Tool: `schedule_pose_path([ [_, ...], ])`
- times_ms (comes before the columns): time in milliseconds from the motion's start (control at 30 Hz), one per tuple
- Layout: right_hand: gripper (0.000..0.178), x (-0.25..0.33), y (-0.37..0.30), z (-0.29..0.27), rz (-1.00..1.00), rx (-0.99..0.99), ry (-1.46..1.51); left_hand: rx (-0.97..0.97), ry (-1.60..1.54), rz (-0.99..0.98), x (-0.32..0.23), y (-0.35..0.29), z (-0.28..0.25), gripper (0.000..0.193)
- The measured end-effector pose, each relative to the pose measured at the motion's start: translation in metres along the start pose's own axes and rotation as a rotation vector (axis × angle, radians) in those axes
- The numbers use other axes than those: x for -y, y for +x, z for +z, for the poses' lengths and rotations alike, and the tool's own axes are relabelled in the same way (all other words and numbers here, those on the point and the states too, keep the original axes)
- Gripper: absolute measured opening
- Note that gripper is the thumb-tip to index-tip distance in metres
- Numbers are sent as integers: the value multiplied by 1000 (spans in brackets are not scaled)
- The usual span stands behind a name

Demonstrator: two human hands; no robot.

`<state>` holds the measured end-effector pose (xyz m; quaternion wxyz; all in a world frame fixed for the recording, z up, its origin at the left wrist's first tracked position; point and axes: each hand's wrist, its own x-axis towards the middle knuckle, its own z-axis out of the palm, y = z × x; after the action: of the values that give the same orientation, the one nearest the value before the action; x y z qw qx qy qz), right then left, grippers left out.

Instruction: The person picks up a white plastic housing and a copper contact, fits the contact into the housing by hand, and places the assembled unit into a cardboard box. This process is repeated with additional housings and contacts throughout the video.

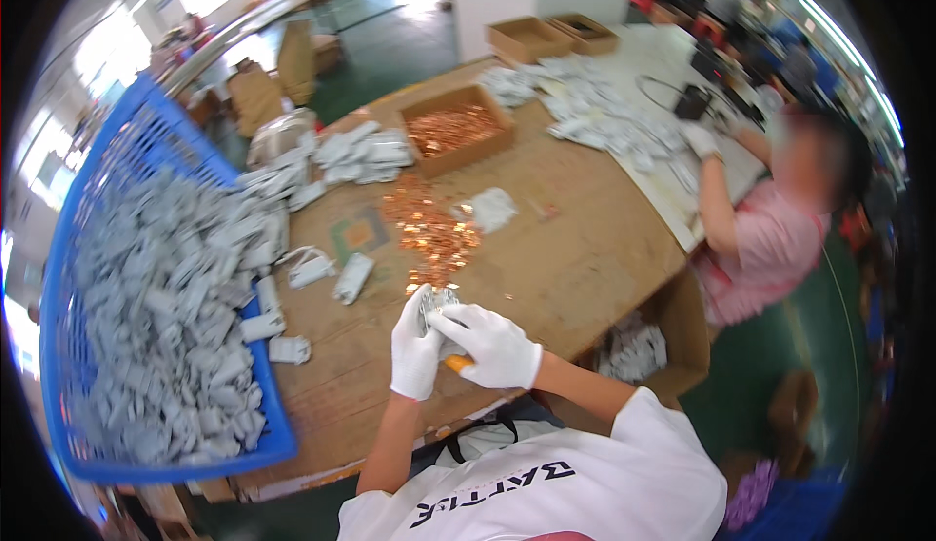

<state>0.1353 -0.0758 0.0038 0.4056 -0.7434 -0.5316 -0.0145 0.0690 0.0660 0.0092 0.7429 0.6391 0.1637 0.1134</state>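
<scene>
My left hand [415, 348], in a white glove, is closed round a light grey plastic part [444, 298] above the table's near side. My right hand [499, 348], also gloved, reaches across to it with bent fingers at the part. An orange rod-like end [457, 363] sticks out from under the right palm; the rest of that thing is hidden. Just beyond my fingers lies a loose heap of small copper-coloured metal pieces [436, 237]. Two loose grey plastic parts, one a flat housing [353, 278] and one with a loop [311, 266], rest left of the heap.
A blue crate [278, 414] full of grey plastic parts takes up the left. Beyond the heap stands a cardboard box [466, 156] of copper pieces. At the right, a co-worker in pink [780, 239] works beside piled grey parts [609, 117]. An open carton [687, 341] stands below the table edge.
</scene>
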Motion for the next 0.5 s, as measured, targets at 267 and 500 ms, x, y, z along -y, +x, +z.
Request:
schedule_pose_path([
  [267,54,-75,3,-64,559,-61,-319,258,50,-33,12,0,-1,78],
  [500,55,-281,-28,-168,769,-359,-726,-658,1740,-9,19,-21,-145,67],
])
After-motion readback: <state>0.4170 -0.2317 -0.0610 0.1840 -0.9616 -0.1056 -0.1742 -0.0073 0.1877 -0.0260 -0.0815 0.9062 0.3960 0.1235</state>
